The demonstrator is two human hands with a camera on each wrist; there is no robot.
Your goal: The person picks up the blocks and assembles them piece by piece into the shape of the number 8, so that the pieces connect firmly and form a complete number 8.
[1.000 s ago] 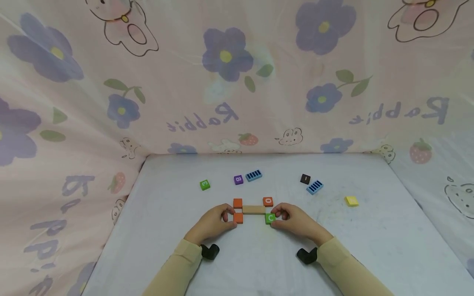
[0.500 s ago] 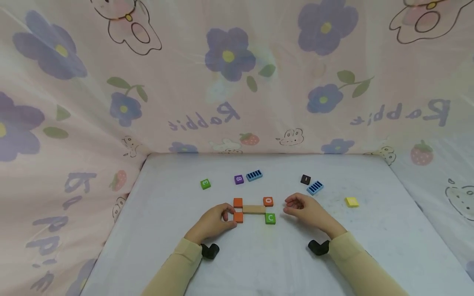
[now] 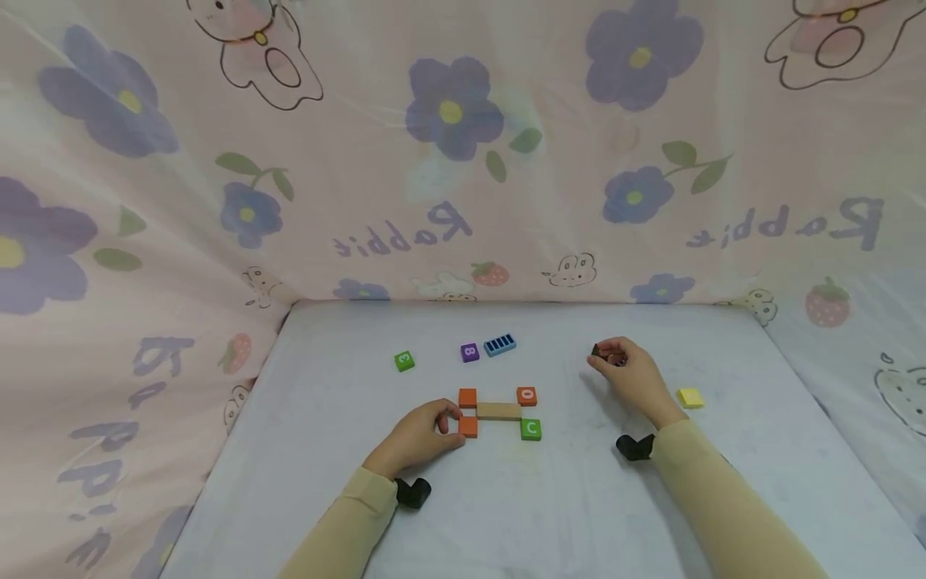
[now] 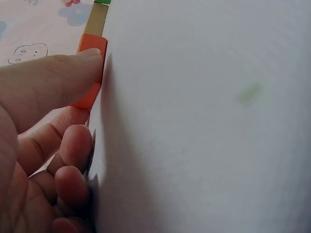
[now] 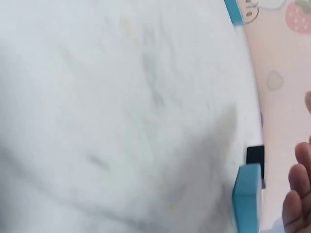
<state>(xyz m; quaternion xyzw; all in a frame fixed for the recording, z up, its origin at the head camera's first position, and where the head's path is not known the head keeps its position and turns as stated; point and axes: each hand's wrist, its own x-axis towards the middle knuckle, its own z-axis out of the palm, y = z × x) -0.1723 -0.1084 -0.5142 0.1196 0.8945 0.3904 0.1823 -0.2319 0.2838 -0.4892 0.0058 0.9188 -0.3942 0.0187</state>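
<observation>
My left hand [image 3: 415, 434] pinches the near orange square block [image 3: 469, 427] between thumb and fingers; in the left wrist view its thumb lies on that orange block's side. A plain wooden bar [image 3: 499, 412] runs right from there, with another orange block [image 3: 467, 397], an orange block marked 0 [image 3: 526, 396] and a green block marked C [image 3: 531, 429] around its corners. My right hand [image 3: 633, 374] hovers over the black block [image 5: 255, 156] and a blue striped block [image 5: 247, 196], its loosely bent fingers apart from both in the right wrist view.
Toward the back of the white table [image 3: 347, 338] lie a green block marked 3 [image 3: 404, 361], a purple block marked 8 [image 3: 470, 352] and another blue striped block [image 3: 500, 345]. A yellow block [image 3: 690, 398] lies right of my right hand. Patterned cloth [image 3: 376, 161] walls the back.
My right hand has let go of the green C block and moved right and back, over the black and blue blocks. My left hand has stayed at the orange block.
</observation>
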